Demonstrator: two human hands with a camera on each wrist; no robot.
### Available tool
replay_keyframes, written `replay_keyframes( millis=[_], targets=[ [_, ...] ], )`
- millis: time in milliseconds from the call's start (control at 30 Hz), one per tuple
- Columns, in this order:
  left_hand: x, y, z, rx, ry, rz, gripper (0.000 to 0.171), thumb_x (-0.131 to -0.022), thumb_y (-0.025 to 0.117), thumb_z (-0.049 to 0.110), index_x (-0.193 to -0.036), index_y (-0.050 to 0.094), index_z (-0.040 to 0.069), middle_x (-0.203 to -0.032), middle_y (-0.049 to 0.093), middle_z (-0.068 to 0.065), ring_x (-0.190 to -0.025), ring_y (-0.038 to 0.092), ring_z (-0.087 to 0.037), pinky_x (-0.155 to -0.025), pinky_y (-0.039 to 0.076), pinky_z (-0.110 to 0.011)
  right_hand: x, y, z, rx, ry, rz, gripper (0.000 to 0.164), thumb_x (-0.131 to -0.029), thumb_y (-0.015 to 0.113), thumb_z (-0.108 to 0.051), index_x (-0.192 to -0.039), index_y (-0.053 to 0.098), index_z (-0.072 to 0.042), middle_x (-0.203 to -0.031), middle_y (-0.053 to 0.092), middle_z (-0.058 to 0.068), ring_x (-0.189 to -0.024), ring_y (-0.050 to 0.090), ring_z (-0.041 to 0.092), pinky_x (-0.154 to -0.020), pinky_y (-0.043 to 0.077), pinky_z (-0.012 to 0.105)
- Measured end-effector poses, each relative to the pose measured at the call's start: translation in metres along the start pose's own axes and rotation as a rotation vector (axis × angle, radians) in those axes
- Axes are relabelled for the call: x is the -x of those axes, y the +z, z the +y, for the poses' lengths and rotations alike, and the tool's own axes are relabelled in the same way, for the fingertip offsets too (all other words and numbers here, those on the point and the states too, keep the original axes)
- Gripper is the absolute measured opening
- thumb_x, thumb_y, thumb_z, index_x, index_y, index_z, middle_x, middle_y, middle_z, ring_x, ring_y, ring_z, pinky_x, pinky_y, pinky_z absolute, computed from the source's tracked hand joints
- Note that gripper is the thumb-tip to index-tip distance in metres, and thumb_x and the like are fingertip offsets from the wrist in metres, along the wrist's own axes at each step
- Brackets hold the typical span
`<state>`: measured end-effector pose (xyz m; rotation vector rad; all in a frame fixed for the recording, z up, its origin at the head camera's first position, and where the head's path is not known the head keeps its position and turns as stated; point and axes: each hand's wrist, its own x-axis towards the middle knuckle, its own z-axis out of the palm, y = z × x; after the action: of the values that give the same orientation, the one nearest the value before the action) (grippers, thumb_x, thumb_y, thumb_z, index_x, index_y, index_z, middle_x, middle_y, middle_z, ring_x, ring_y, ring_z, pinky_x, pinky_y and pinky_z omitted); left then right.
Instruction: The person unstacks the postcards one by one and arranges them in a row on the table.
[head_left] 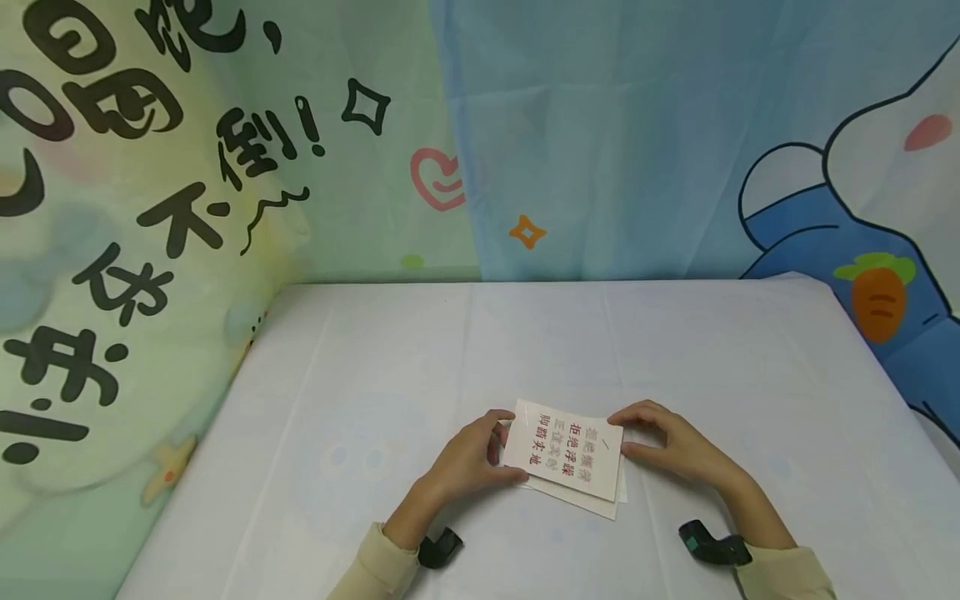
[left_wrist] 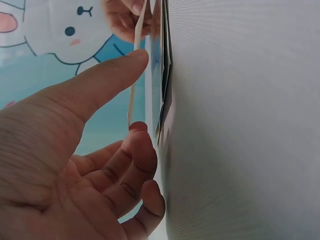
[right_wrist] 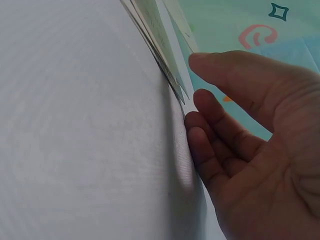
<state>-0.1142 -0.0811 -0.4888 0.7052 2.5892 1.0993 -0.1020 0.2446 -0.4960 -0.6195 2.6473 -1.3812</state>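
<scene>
"Where could we pass?"
"Across the white table (head_left: 390, 350) farther back, or the slim gap under the raised top card (head_left: 566, 450)."
"What blocks us?"
"Left hand (head_left: 471, 454) and right hand (head_left: 678, 446) at its sides, lower cards (head_left: 576, 497) beneath."

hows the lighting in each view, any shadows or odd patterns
Head: soft light, red print clear on the top card, faint shadows near the left hand and right hand; left wrist: faint ripples on the white table, lower cards nearly edge-on; right wrist: dim, table greyish, card print unreadable.
</scene>
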Motion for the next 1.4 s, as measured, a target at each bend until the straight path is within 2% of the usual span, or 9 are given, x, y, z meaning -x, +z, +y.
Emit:
replay_keyframes(
  millis=[167, 300, 533, 867, 1067, 1233, 1400],
  targets=[
    [-0.001, 0.000, 0.002, 0.010, -0.020, 0.007, 0.081, -0.072, 0.088, 0.029, -0.138, 0.046, 0.006, -0.090, 0.053, 0.008, -0.069, 0.048, -0.004, -0.062, 0.041, -0.018, -0.001, -0.001, -0.004, -0.033, -0.010, 0.020, 0.032, -0.086, 0.073, -0.008, -0.116, 0.065, -0.003, -0.105, 0.063, 0.005, -0.089, 0.055, 0.008, -0.079, 0.047, 0.022],
    [-0.001, 0.000, 0.003, 0.016, -0.038, 0.013, 0.082, -0.072, 0.088, 0.030, -0.139, 0.046, 0.008, -0.089, 0.053, 0.009, -0.070, 0.049, -0.004, -0.062, 0.042, -0.019, -0.002, -0.002, -0.005, -0.068, -0.002, 0.021, 0.031, -0.087, 0.072, -0.005, -0.117, 0.064, 0.000, -0.095, 0.062, 0.003, -0.081, 0.054, 0.008, -0.073, 0.047, 0.022],
    [-0.001, -0.001, 0.008, 0.016, -0.028, 0.025, 0.081, -0.074, 0.086, 0.029, -0.140, 0.045, 0.007, -0.089, 0.053, 0.008, -0.070, 0.051, -0.004, -0.062, 0.043, -0.019, -0.002, -0.002, -0.004, -0.104, -0.002, 0.045, 0.033, -0.088, 0.069, -0.001, -0.120, 0.062, 0.003, -0.096, 0.062, 0.005, -0.083, 0.057, 0.007, -0.074, 0.049, 0.019],
    [-0.004, -0.001, 0.018, -0.028, -0.004, 0.042, 0.077, -0.078, 0.084, 0.023, -0.140, 0.044, 0.003, -0.091, 0.053, 0.007, -0.072, 0.053, -0.004, -0.063, 0.045, -0.018, 0.001, -0.004, -0.002, -0.168, -0.062, 0.127, 0.036, -0.087, 0.067, 0.006, -0.123, 0.059, 0.006, -0.097, 0.062, 0.013, -0.084, 0.060, 0.007, -0.073, 0.050, 0.017],
    [-0.006, 0.000, 0.022, -0.034, 0.009, 0.040, 0.075, -0.079, 0.082, 0.020, -0.141, 0.044, 0.002, -0.094, 0.056, 0.005, -0.073, 0.053, -0.003, -0.064, 0.044, -0.017, 0.002, -0.006, 0.000, -0.208, -0.063, 0.171, 0.040, -0.086, 0.066, 0.009, -0.125, 0.054, 0.009, -0.099, 0.062, 0.017, -0.084, 0.062, 0.006, -0.073, 0.051, 0.016],
    [-0.009, 0.002, 0.026, -0.037, 0.006, 0.035, 0.075, -0.080, 0.081, 0.021, -0.142, 0.043, 0.002, -0.096, 0.057, 0.005, -0.075, 0.054, -0.004, -0.065, 0.044, -0.017, 0.003, -0.009, 0.004, -0.250, -0.061, 0.205, 0.038, -0.086, 0.064, 0.012, -0.122, 0.052, 0.012, -0.098, 0.063, 0.014, -0.084, 0.063, 0.005, -0.071, 0.052, 0.017],
    [-0.014, 0.004, 0.030, -0.038, -0.002, 0.036, 0.075, -0.081, 0.081, 0.023, -0.142, 0.043, 0.003, -0.096, 0.057, 0.006, -0.075, 0.054, -0.003, -0.064, 0.044, -0.017, 0.003, -0.012, 0.007, -0.282, -0.027, 0.252, 0.030, -0.088, 0.063, 0.011, -0.116, 0.052, 0.012, -0.097, 0.065, 0.005, -0.083, 0.064, 0.003, -0.068, 0.053, 0.018]
  ],
)
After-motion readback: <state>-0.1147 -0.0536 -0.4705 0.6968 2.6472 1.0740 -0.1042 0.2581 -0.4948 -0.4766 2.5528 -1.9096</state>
